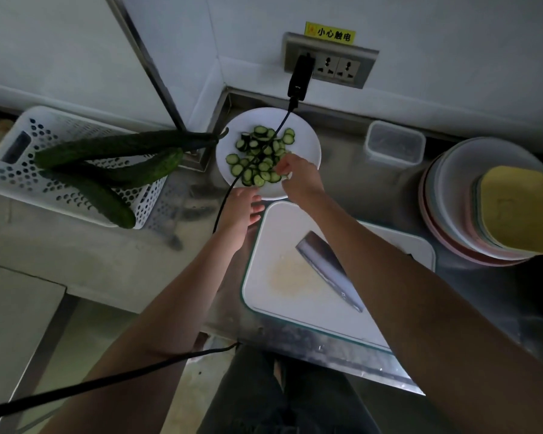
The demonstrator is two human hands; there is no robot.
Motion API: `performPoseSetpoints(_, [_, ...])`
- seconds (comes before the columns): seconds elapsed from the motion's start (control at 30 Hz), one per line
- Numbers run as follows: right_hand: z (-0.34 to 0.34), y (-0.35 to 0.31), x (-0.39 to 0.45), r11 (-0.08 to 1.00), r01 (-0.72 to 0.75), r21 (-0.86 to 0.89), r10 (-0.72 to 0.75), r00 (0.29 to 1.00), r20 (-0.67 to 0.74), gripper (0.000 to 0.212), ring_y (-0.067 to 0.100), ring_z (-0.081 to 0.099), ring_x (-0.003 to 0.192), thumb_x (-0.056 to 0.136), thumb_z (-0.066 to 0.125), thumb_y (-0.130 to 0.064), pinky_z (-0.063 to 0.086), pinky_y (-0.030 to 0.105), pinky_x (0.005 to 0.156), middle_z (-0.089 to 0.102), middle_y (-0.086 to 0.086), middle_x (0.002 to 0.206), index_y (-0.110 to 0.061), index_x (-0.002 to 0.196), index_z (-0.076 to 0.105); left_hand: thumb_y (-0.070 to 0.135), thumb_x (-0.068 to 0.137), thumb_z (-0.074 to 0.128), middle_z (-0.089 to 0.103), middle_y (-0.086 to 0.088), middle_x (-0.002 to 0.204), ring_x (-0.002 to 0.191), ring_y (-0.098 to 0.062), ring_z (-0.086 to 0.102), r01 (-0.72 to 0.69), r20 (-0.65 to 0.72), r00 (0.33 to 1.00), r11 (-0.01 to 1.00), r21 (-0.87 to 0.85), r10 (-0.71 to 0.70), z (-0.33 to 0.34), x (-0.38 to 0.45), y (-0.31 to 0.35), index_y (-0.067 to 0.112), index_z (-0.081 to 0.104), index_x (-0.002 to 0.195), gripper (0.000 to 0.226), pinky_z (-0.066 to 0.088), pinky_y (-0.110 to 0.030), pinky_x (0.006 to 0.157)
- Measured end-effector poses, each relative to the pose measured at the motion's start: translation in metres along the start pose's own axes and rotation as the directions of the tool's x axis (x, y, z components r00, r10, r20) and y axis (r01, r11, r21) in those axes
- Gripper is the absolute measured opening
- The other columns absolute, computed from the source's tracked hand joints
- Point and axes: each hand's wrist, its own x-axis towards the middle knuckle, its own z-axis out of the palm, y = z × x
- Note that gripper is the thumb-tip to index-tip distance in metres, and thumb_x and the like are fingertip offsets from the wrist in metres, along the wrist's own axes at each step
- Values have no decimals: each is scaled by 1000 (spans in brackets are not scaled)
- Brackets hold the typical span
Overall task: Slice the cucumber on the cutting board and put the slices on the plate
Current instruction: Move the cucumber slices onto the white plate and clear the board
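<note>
Now the right hand (pixel 298 177) pinches thin, wet, floppy cucumber slices (pixel 261 155) over the white plate (pixel 308 142). They look light and slippery, best gathered by their edges; the left hand (pixel 242 211) hovers with relaxed fingers, holding nothing.

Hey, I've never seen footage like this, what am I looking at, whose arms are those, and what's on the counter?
There is no machine here. A camera worn on a person's head looks down at their own two bare arms. The right hand is over the plate, fingers curled at the cucumber slices; whether it pinches one is unclear. The left hand rests open at the plate's near edge. A knife lies on the cutting board, with no cucumber left on it. Whole cucumbers lie on a white basket to the left. Stacked bowls and a clear container sit to the right. A black cable crosses the plate from the wall socket.
</note>
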Motion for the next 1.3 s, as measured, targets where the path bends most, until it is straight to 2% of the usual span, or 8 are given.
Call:
performPoseSetpoints(0.13, [0, 9, -4, 979, -71, 190, 88, 992, -85, 22, 21, 63, 88, 84, 50, 4, 54, 34, 79, 67, 4, 94, -15, 89, 60, 19, 93, 50, 62, 1, 92, 78, -12, 61, -41, 21, 999, 995, 93, 39, -3, 7, 1, 17, 57, 97, 8, 50, -29, 79])
performPoseSetpoints(0.3, [-3, 10, -12, 988, -60, 139, 52, 997, 60, 50, 23, 57, 98, 77, 36, 13, 47, 24, 67, 59, 5, 118, -15, 112, 59, 17, 91, 51, 63, 1, 89, 80, -13, 61, -110, 66, 993, 977, 184, 99, -4, 11, 0, 24, 58, 92, 10, 50, -30, 80])
performPoseSetpoints(0.43, [-2, 7, -21, 991, -20, 131, 22, 1000, -14, 36, 19, 56, 106, 84, 40, 8, 45, 24, 92, 62, 4, 118, -11, 105, 63, 10, 90, 51, 63, -2, 98, 80, -11, 60, -171, 134, 981, 953, 252, 140, -3, 12, -1, 16, 58, 111, 23, 46, -25, 72])
performPoseSetpoints(0.63, [5, 13, -42, 997, -23, 78, 20, 999, 39, 42, 19, 57, 108, 85, 38, 8, 45, 19, 85, 60, 3, 122, -14, 112, 62, 0, 85, 53, 56, 2, 124, 115, -15, 55, -318, 264, 937, 867, 383, 227, -5, 6, -6, 13, 39, 142, 60, 44, -32, 98])
performPoseSetpoints(0.9, [17, 16, -108, 1000, 0, -19, 1, 999, 44, 51, 18, 50, 121, 82, 42, 7, 34, 19, 97, 57, 1, 131, -21, 122, 57, 0, 84, 55, 64, -1, 113, 104, -12, 58, -559, 371, 828, 565, 607, 420, -20, -11, -17, 10, 62, 115, 34, 42, -18, 86])
performPoseSetpoints(1.07, [29, 12, -146, 875, 91, -476, -70, 996, 62, 49, 18, 31, 138, 91, 45, -10, 11, 36, 117, 41, -1, 147, -23, 139, 43, 6, 92, 50, 61, -4, 124, 110, -20, 59, -597, 535, 793, 191, 779, 291, -39, -35, -37, 15, 57, 128, 38, 47, -28, 90])
performPoseSetpoints(1.2, [20, 17, -163, 940, 22, -341, 0, 998, 66, 50, 22, 38, 133, 89, 47, -7, 22, 39, 114, 49, 0, 140, -25, 136, 45, 7, 93, 47, 53, -3, 136, 119, -21, 53, -564, 529, 804, 68, 823, 271, -42, -57, -51, 18, 51, 134, 43, 45, -35, 98])
performPoseSetpoints(1.3, [-7, 42, -172, 977, -122, -177, 84, 975, -206, 47, 27, 49, 120, 88, 48, -4, 36, 40, 103, 54, 4, 134, -21, 132, 50, 7, 93, 46, 50, -1, 138, 119, -19, 52, -559, 541, 801, -5, 829, 256, -41, -71, -64, 20, 49, 136, 45, 46, -38, 96])
